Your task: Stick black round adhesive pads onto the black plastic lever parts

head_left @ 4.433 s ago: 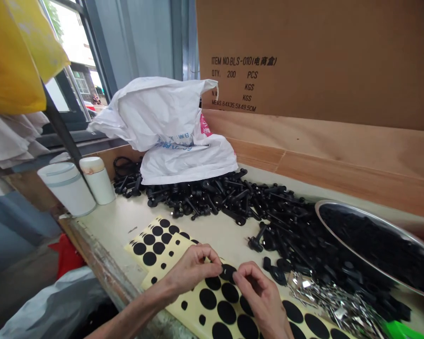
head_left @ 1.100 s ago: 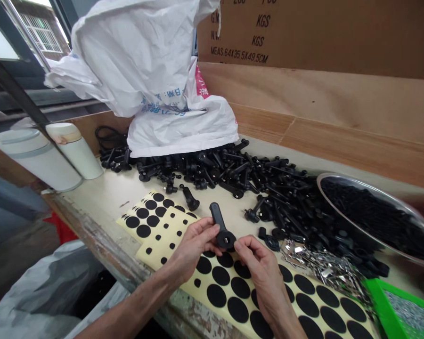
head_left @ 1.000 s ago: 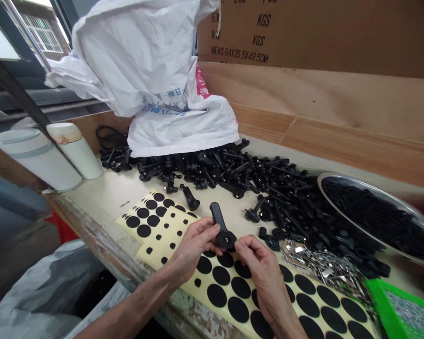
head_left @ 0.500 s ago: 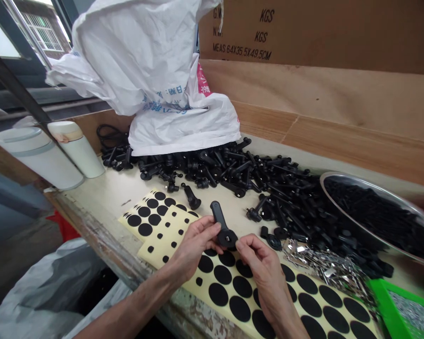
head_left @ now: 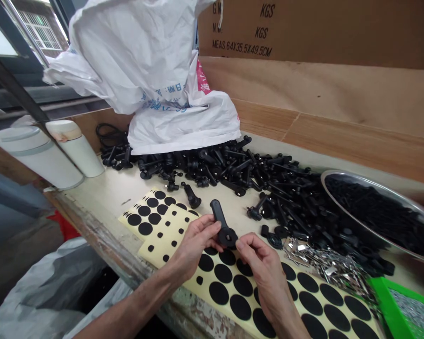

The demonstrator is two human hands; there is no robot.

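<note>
My left hand (head_left: 194, 242) holds a black plastic arm (head_left: 219, 217) with a round base, thumb and fingers closed on it near the base. The narrow end points up and away, and a small hole shows in the middle of the base. With thumb and forefinger pinched, my right hand (head_left: 263, 270) grips the rim of the same base at its right side. Below both hands lie yellow backing sheets (head_left: 205, 293) with large black round stickers. A sheet with small black dots (head_left: 167, 226) lies left of my left hand.
A heap of black plastic parts (head_left: 233, 167) spreads across the back. On the right are a metal bowl (head_left: 325, 181) of black pieces, loose metal clips (head_left: 325, 263) and a green tray (head_left: 388, 301). A white sack (head_left: 183, 125) and two pale bottles (head_left: 76, 150) stand behind.
The view has shifted very slightly. Both hands keep their hold on the black plastic arm, which has tilted a little at most.
</note>
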